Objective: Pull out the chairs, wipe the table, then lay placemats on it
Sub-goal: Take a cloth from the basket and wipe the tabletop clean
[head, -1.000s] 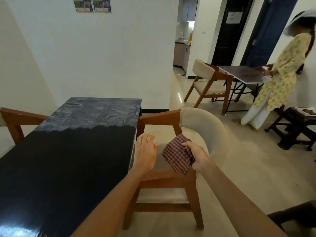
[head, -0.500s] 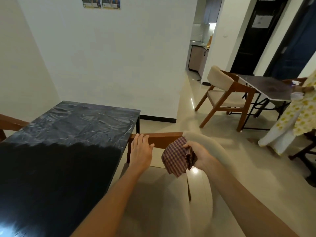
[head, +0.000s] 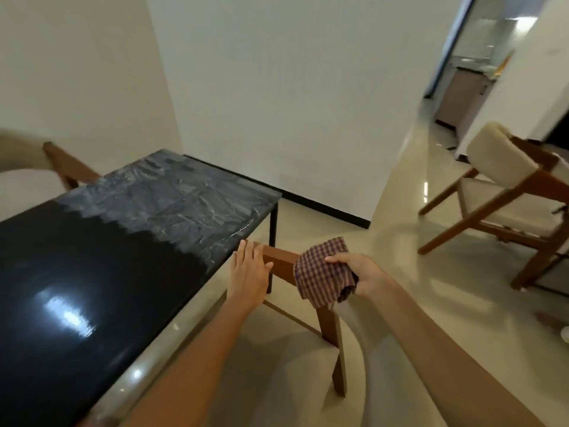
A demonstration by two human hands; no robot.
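Observation:
A glossy black table fills the left of the view; its far end looks streaky grey. A wooden chair with a beige seat stands at the table's right side, blurred by motion. My left hand grips the chair's wooden frame rail close to the table edge. My right hand holds a bunched purple checked cloth against the same rail, further right. No placemats are in view.
Another wooden chair shows at the table's far left side. A third chair with a cream backrest stands on the shiny floor at the right. A white wall is behind the table; a doorway opens at the upper right.
The chair has slid away from the table toward me with both hands on it. The view has swung left, and the person at the right has left the frame.

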